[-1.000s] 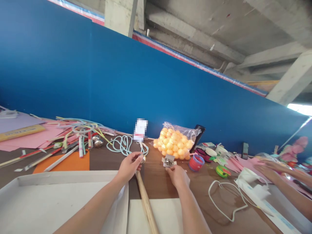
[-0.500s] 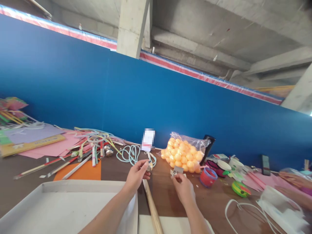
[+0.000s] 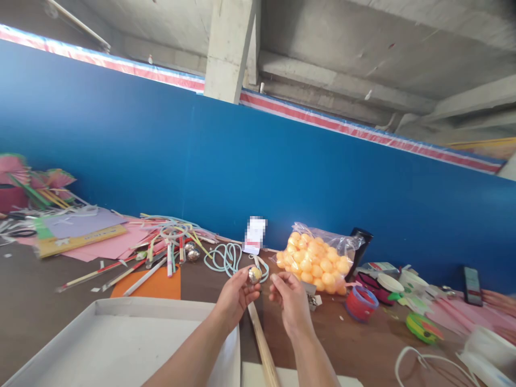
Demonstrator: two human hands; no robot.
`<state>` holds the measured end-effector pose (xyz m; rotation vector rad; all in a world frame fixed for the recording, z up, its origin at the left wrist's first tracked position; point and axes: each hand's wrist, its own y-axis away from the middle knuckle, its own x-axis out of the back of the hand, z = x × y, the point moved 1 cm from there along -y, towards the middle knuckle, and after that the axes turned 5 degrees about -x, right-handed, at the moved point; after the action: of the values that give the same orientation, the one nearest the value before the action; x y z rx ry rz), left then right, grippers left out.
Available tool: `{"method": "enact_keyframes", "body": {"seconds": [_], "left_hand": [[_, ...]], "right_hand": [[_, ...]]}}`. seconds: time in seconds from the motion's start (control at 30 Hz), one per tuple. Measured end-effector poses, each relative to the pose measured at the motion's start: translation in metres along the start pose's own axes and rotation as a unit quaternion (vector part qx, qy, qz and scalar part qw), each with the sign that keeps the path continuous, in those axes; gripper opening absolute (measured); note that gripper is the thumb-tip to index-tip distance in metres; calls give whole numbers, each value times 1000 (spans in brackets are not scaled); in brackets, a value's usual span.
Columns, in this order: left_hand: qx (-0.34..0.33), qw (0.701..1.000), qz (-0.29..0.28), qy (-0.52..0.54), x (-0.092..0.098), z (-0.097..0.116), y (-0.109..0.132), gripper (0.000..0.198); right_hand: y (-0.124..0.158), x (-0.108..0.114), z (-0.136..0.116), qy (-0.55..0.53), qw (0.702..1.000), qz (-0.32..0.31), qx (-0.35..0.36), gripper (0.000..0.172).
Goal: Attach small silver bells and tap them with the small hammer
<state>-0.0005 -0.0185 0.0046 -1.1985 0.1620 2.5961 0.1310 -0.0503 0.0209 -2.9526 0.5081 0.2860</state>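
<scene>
My left hand (image 3: 237,295) pinches a small ball (image 3: 254,274), shiny silver over most of its surface with an orange patch showing. Close by on the right, my right hand (image 3: 291,298) has thumb and forefinger pressed together; anything between them is too small to make out. Just behind that hand is a small grey box (image 3: 311,295) with shiny metal bits in it. A clear bag of orange balls (image 3: 312,262) lies beyond the box. Two more silver-coated balls (image 3: 193,255) rest to the left, beside a loop of light blue cord (image 3: 223,258).
A white tray (image 3: 161,306) is at front left, a wooden stick (image 3: 262,344) in the middle. Paper and straw-like sticks (image 3: 169,258) pile up at left. Red tape roll (image 3: 362,303), green tape measure (image 3: 423,328) and white cable (image 3: 407,352) lie right; another person's hand (image 3: 500,301) shows far right.
My right hand has left the small grey box and come in toward the ball. The left hand still holds the ball, now turned a little. The whole view has shifted slightly.
</scene>
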Motion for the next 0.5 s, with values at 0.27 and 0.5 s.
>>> {"method": "enact_keyframes", "body": {"seconds": [0.27, 0.5], "left_hand": [[3, 999, -26, -20, -1, -6, 0, 30], [-19, 997, -58, -56, -4, -4, 6, 37]], "right_hand": [[11, 10, 9, -29, 998, -45, -13, 18], [19, 4, 2, -57, 993, -98, -43, 17]]}}
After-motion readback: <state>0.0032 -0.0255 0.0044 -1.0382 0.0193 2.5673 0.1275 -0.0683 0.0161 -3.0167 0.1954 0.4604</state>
